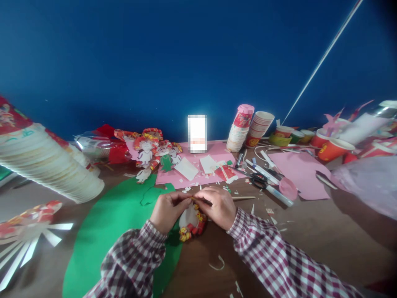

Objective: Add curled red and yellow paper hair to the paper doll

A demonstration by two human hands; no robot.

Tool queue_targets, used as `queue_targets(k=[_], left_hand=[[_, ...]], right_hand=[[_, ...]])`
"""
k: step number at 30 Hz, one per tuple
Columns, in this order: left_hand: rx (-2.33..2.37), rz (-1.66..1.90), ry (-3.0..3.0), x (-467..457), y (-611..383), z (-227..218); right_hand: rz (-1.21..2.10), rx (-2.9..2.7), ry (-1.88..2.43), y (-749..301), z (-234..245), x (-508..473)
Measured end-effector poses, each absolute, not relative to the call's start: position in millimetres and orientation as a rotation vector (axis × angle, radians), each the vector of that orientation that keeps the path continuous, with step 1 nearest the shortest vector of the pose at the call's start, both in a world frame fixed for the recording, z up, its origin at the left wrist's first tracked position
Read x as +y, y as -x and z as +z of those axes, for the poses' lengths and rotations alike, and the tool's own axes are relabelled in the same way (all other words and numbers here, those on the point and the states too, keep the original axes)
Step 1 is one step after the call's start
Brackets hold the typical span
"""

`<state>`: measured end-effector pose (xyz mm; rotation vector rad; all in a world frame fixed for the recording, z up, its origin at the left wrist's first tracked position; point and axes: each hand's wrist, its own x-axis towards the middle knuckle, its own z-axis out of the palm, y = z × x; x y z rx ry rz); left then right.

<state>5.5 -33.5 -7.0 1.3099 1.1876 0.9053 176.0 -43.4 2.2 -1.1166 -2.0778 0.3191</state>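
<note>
My left hand (pixel 169 212) and my right hand (pixel 219 206) meet over the table, fingertips pinched close together. Between and below them is a small paper cutout (pixel 188 219), white in the middle with a red and yellow patterned edge. Both hands grip its far edge; the exact spot is hidden by the fingers. A thin wooden stick (pixel 243 198) lies just beyond my right hand. Under my left forearm spreads a large green paper sheet (pixel 102 236).
Pink paper (pixel 167 176) with scraps lies ahead, beside patterned paper figures (pixel 145 151). Black-handled scissors (pixel 259 181) and pens are to the right. Stacked paper cups (pixel 237 134) stand at the back; a leaning cup stack (pixel 52 161) is at left. A plastic bag (pixel 366 182) sits far right.
</note>
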Motion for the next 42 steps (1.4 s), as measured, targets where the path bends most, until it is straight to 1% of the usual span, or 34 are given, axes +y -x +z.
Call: queue_targets(k=[12, 19, 32, 42], left_hand=[[1.111, 0.936, -1.353, -34.7, -5.1, -3.2], [1.107, 0.899, -1.242, -34.6, -6.3, -3.6], [1.184, 0.855, -1.346, -32.6, -3.4, -11.8], [1.233, 0.800, -1.499, -33.5, -3.6, -0.2]], right_hand=[[0.360, -2.151, 1.103, -177.0, 6.1, -43.7], [0.334, -2.109, 1.093, -176.5, 5.3, -44.6], [0.186, -2.130, 1.105, -176.4, 4.6, -45.9], [0.201, -2.156, 1.101, -176.0, 2.5, -46.1]])
